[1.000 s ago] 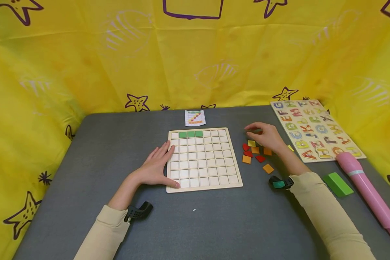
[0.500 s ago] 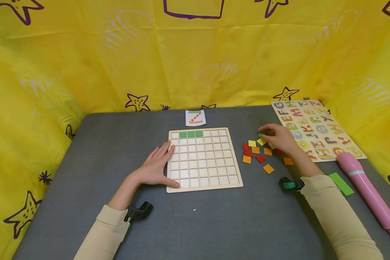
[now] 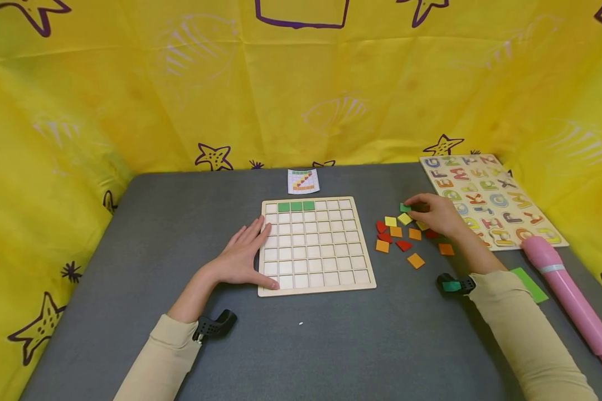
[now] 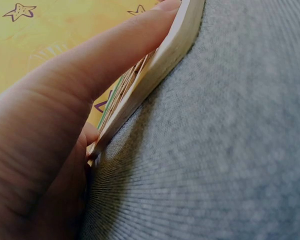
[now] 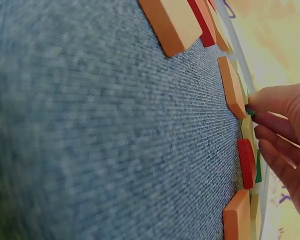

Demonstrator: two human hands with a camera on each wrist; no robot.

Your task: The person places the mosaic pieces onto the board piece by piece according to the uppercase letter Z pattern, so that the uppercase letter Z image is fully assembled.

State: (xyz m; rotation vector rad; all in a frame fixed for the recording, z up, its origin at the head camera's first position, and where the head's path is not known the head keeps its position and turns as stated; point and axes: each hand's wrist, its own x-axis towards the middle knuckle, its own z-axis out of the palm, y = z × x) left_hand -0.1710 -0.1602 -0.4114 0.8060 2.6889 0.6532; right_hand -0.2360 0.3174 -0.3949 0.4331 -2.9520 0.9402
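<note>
A wooden grid board (image 3: 318, 245) lies on the table with three green square tiles (image 3: 296, 206) in its top row. My left hand (image 3: 238, 259) rests along the board's left side, fingers extended, thumb on the near left corner; in the left wrist view the thumb (image 4: 130, 37) lies over the board's edge (image 4: 155, 75). Right of the board, my right hand (image 3: 436, 214) pinches a green tile (image 3: 405, 208) between thumb and fingertips. The right wrist view shows only a sliver of that green tile (image 5: 250, 113). Loose yellow tiles (image 3: 391, 221), orange tiles (image 3: 415, 260) and red tiles (image 3: 403, 245) lie around this hand.
A small pattern card (image 3: 303, 181) with a coloured Z lies behind the board. At the right are an alphabet puzzle board (image 3: 496, 200), a pink tube-like object (image 3: 567, 295) and a green block (image 3: 530, 285) partly covered by the right sleeve. Yellow cloth (image 3: 281, 100) surrounds the table.
My right hand has moved right, away from the board, over the loose tiles; a green tile now shows at its fingertips. The left hand has stayed on the board.
</note>
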